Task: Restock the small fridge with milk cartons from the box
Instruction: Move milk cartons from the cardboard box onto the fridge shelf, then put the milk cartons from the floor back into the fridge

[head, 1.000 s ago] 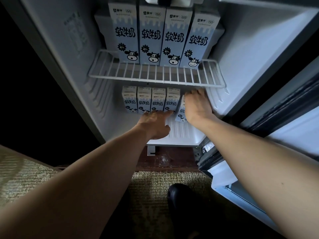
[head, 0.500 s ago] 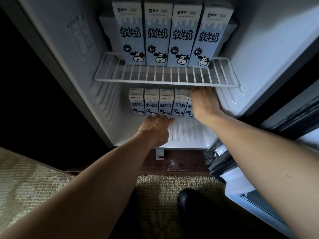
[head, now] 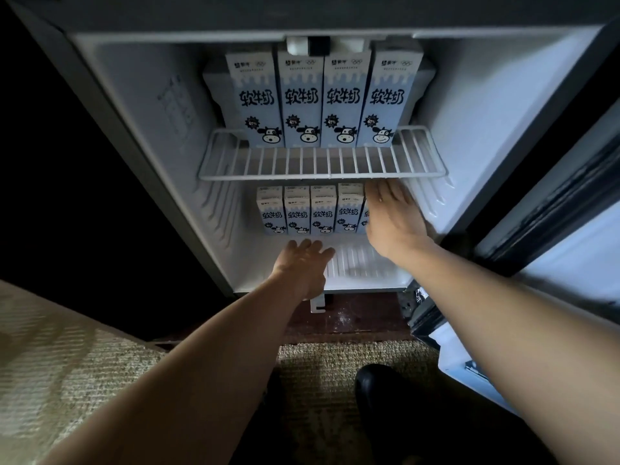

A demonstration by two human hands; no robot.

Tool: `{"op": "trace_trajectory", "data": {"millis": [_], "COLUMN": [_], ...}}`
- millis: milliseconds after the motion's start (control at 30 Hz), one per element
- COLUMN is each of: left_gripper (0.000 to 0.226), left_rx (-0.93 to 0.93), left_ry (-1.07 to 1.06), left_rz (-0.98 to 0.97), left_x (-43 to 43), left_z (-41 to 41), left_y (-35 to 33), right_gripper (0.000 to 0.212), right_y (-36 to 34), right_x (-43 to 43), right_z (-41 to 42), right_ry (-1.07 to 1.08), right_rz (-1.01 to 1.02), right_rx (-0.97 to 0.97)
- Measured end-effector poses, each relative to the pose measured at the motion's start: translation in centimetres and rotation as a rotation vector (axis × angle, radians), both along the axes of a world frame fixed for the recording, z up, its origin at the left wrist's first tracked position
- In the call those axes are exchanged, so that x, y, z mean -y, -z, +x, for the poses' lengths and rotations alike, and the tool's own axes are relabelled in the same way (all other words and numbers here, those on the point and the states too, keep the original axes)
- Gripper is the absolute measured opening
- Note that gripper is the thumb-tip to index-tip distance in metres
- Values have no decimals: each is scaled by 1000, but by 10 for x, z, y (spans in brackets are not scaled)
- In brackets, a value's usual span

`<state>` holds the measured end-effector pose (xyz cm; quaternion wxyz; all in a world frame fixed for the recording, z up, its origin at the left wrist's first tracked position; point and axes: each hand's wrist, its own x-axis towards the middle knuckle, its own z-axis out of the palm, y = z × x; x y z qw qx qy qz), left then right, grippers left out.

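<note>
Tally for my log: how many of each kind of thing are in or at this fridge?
Upper milk cartons: 4
Lower milk cartons: 5, one mostly behind the right hand
Wire shelf: 1
Hands: 2, counting the left hand
Total: 12

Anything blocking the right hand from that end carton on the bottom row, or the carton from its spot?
Nothing visible. The right hand lies against the end carton, which stands beside the fourth carton under the wire shelf. The left hand hangs clear, lower down.
</note>
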<state>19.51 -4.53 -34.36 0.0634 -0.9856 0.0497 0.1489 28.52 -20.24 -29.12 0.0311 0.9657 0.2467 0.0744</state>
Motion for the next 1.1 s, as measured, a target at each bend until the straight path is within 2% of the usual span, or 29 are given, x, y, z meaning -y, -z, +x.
{"op": "trace_trajectory", "data": {"millis": [133, 267, 367, 500, 667, 800, 900, 1100], "left_gripper": [62, 66, 60, 53, 56, 58, 58, 55], "left_rx": [-32, -5, 46, 126, 171, 221, 284, 329], "left_ry": [-14, 112, 202, 340, 328, 336, 375, 516], "left_rz": [-6, 73, 112, 206, 149, -30, -147, -295], "left_x": [0, 11, 26, 43, 72, 107, 140, 220], "left_z": [-21, -43, -64, -102, -151, -181, -196, -220], "left_y": [-28, -80, -121, -169, -236, -283, -310, -346], "right_gripper": [68, 62, 54, 43, 43, 54, 52, 51], "right_y": [-11, -40, -71, -117, -178, -229, -263, -286], "right_x": [17, 29, 37, 54, 99, 144, 180, 267], "right_z": [-40, -78, -111, -160, -219, -263, -299, -353], "right_ry": [5, -15, -39, -61, -46, 3, 16, 130], "right_rz": [-68, -13, 25, 46, 98, 188, 314, 348], "right_rx": [-84, -229, -337, -388, -356, -372, -298, -78]}}
